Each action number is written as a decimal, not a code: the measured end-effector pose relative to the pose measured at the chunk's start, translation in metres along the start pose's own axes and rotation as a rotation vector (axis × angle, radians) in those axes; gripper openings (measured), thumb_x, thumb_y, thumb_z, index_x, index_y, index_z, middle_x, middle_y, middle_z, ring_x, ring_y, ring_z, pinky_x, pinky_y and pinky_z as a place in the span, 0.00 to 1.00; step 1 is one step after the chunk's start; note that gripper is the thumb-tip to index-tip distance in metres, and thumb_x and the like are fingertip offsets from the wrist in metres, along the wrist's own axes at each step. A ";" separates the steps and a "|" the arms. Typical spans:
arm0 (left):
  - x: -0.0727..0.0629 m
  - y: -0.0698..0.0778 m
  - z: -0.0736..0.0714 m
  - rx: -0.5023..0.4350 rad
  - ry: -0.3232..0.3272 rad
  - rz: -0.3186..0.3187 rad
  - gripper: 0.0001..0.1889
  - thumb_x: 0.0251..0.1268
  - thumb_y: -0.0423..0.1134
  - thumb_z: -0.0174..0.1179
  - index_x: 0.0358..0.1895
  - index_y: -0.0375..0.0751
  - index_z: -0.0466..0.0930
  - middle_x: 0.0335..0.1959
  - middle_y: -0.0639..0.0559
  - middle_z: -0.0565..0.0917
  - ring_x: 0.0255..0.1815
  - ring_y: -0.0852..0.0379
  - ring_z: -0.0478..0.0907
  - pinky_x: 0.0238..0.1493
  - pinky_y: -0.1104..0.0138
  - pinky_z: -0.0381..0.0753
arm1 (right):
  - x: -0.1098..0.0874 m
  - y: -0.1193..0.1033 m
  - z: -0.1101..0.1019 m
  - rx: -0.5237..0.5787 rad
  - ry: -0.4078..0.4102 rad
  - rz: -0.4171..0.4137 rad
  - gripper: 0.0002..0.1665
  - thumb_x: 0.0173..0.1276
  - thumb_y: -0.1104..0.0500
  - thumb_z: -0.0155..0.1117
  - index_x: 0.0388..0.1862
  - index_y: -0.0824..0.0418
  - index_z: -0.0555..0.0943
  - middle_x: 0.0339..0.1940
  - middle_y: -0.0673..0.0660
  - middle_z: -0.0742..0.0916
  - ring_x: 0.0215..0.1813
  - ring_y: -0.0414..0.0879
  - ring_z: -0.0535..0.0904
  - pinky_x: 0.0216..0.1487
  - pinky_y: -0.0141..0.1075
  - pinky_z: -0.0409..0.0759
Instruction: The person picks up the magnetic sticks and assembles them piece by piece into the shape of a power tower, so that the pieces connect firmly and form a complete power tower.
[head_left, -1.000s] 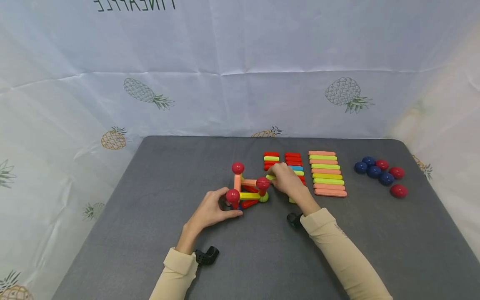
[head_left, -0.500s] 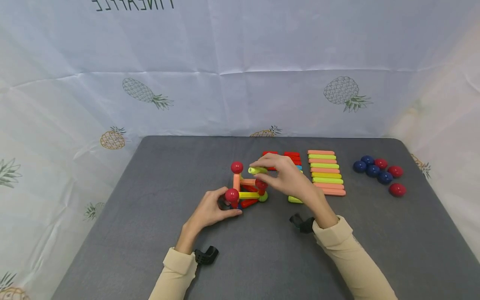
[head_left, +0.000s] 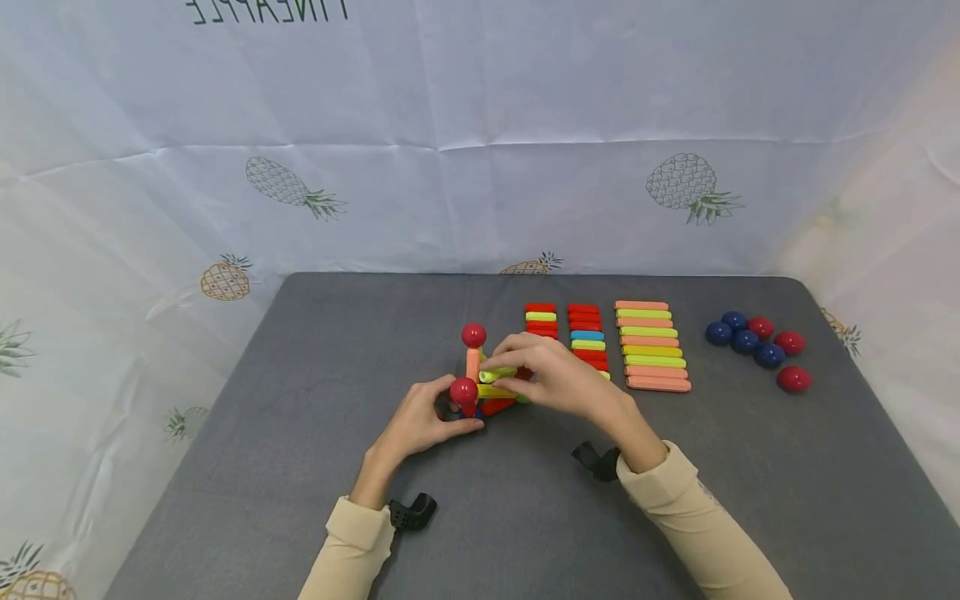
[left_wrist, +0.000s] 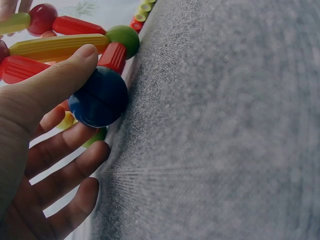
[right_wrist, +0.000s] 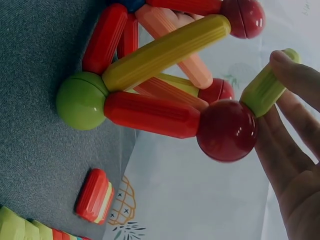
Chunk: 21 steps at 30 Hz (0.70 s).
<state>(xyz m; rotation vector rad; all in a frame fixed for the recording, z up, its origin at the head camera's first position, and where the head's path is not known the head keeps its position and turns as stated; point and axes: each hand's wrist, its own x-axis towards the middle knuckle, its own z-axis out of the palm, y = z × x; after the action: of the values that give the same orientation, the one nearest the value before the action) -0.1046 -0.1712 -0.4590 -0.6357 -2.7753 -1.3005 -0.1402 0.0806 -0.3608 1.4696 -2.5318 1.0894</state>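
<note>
OK, lime stick [right_wrist: 265, 92] pinched in right hand [head_left: 551, 375], end against a red ball [right_wrist: 227, 131] — mostly hidden in head view. Left hand [head_left: 420, 421] clamped round frame's [right_wrist: 152, 114] blue ball [left_wrist: 99, 100]; right hand blocks some short sticks [head_left: 585, 327].

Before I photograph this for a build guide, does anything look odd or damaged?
Nothing looks damaged or spilled. The ribbed lime-green rod at a glossy dark-red ball juts out, its other end unjoined, but the right hand pinches it.
</note>
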 end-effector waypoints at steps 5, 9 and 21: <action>0.000 0.000 0.000 0.003 0.000 0.011 0.20 0.51 0.45 0.80 0.44 0.45 0.82 0.30 0.52 0.86 0.31 0.57 0.83 0.36 0.69 0.83 | 0.002 -0.002 0.004 -0.086 -0.011 -0.025 0.17 0.61 0.64 0.77 0.50 0.59 0.89 0.43 0.53 0.88 0.45 0.44 0.81 0.44 0.34 0.85; 0.000 0.001 -0.001 0.005 -0.002 0.013 0.20 0.52 0.45 0.80 0.44 0.46 0.82 0.30 0.52 0.86 0.31 0.57 0.83 0.36 0.69 0.83 | 0.003 -0.005 0.008 -0.173 -0.005 -0.053 0.16 0.60 0.64 0.78 0.48 0.59 0.90 0.41 0.52 0.89 0.43 0.43 0.80 0.43 0.29 0.82; -0.001 0.002 -0.002 0.014 0.002 0.021 0.19 0.52 0.47 0.80 0.44 0.47 0.83 0.29 0.52 0.85 0.30 0.56 0.81 0.35 0.69 0.82 | 0.007 -0.011 0.017 -0.339 0.044 -0.046 0.13 0.61 0.63 0.78 0.45 0.57 0.91 0.36 0.50 0.86 0.37 0.41 0.75 0.38 0.27 0.76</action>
<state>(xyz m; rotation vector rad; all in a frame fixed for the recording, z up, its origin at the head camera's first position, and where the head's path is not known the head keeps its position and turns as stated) -0.1037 -0.1717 -0.4568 -0.6606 -2.7653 -1.2767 -0.1303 0.0622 -0.3657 1.3867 -2.4813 0.6356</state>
